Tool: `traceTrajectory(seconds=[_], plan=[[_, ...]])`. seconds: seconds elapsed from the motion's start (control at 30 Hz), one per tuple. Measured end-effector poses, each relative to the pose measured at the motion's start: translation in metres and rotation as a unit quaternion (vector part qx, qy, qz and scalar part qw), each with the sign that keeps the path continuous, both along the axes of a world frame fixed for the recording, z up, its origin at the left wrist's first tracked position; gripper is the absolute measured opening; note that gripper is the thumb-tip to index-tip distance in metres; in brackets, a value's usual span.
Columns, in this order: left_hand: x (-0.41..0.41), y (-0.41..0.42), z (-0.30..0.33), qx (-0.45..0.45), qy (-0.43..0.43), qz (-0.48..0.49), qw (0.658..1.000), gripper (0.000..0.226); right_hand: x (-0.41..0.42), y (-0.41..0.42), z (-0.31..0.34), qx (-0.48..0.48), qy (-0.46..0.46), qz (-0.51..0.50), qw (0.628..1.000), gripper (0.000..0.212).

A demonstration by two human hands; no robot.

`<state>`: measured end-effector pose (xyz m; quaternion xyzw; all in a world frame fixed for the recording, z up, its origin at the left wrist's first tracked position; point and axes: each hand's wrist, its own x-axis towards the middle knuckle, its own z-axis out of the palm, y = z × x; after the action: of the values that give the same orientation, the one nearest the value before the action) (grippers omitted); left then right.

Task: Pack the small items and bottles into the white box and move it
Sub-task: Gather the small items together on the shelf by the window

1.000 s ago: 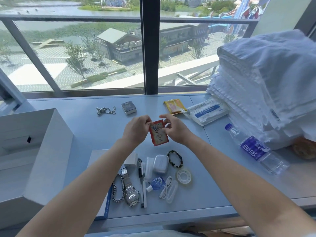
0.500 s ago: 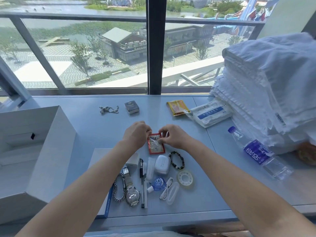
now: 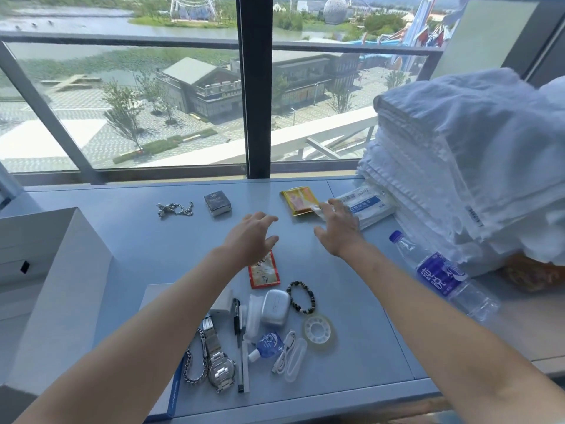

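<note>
A red packet lies flat on the grey table, partly under my left wrist. My left hand hovers open above it, fingers spread, holding nothing. My right hand is open at the back right, fingertips at the edge of a white and blue packet and next to a yellow packet. The open white box stands at the left. A water bottle lies on its side at the right. A watch, earbud case, bead bracelet and tape roll lie near the front.
A tall stack of white towels fills the back right. A small silver box and a metal chain lie at the back. A pen, small blue bottle, white cable and chain bracelet sit at the front. The window is behind.
Both hands let go of the red packet, which now lies on the table. They moved away from me, the right hand reaching to the packets at the back right.
</note>
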<state>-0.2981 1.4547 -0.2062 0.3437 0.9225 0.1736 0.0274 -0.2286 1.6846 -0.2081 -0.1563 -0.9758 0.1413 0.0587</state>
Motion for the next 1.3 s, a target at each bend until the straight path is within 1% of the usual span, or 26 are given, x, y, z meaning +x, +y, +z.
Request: traceTrajectory(seconds=[0.07, 0.13, 0.23, 0.3, 0.4, 0.5, 0.6, 0.7, 0.77, 0.8, 0.87, 0.93, 1.0, 1.1, 1.2, 1.3], plan=[[-0.004, 0.018, 0.002, -0.016, 0.009, -0.022, 1.000, 0.057, 0.008, 0.017, -0.002, 0.011, -0.049, -0.026, 0.998, 0.067], [-0.007, 0.037, 0.005, -0.039, 0.019, -0.039, 0.998, 0.060, 0.018, 0.030, -0.005, 0.008, -0.088, -0.029, 0.996, 0.069], [-0.010, 0.066, 0.007, -0.060, 0.024, -0.058, 0.996, 0.064, 0.037, 0.041, -0.011, -0.016, -0.122, 0.002, 0.992, 0.071], [-0.012, 0.082, 0.007, -0.063, 0.029, -0.071, 0.995, 0.064, 0.051, 0.042, -0.015, -0.029, -0.124, 0.017, 0.992, 0.072], [-0.018, 0.098, 0.002, -0.075, 0.027, -0.064, 0.995, 0.064, 0.069, 0.042, -0.021, -0.041, -0.102, 0.029, 0.993, 0.068], [-0.030, 0.105, -0.004, -0.098, 0.004, -0.046, 0.994, 0.073, 0.087, 0.041, -0.023, -0.055, -0.071, 0.026, 0.996, 0.062], [-0.037, 0.107, -0.012, -0.117, -0.013, -0.052, 0.992, 0.075, 0.102, 0.041, -0.022, -0.067, -0.021, 0.022, 0.997, 0.050], [-0.032, 0.102, -0.023, -0.115, -0.014, -0.061, 0.991, 0.073, 0.113, 0.041, -0.022, -0.067, 0.035, 0.011, 0.997, 0.036], [-0.026, 0.097, -0.028, -0.111, -0.007, -0.063, 0.992, 0.073, 0.113, 0.042, -0.023, -0.064, 0.068, 0.006, 0.996, 0.036], [-0.022, 0.094, -0.028, -0.106, -0.007, -0.066, 0.992, 0.072, 0.110, 0.042, -0.023, -0.062, 0.074, 0.006, 0.995, 0.040], [-0.016, 0.088, -0.028, -0.099, -0.017, -0.071, 0.992, 0.071, 0.098, 0.040, -0.022, -0.064, 0.054, 0.002, 0.996, 0.052], [-0.007, 0.081, -0.026, -0.102, -0.024, -0.076, 0.992, 0.069, 0.080, 0.038, -0.021, -0.081, 0.020, -0.013, 0.996, 0.059], [0.004, 0.075, -0.025, -0.109, -0.024, -0.081, 0.990, 0.068, 0.062, 0.037, -0.019, -0.097, -0.006, -0.036, 0.995, 0.059], [0.019, 0.063, -0.023, -0.119, -0.020, -0.080, 0.989, 0.066, 0.049, 0.036, -0.022, -0.085, -0.048, -0.056, 0.994, 0.056], [0.033, 0.051, -0.020, -0.127, -0.017, -0.084, 0.988, 0.065, 0.051, 0.033, -0.026, -0.063, -0.068, -0.042, 0.995, 0.056], [0.043, 0.042, -0.018, -0.134, -0.019, -0.087, 0.987, 0.063, 0.065, 0.029, -0.025, -0.077, -0.077, -0.022, 0.994, 0.056]])
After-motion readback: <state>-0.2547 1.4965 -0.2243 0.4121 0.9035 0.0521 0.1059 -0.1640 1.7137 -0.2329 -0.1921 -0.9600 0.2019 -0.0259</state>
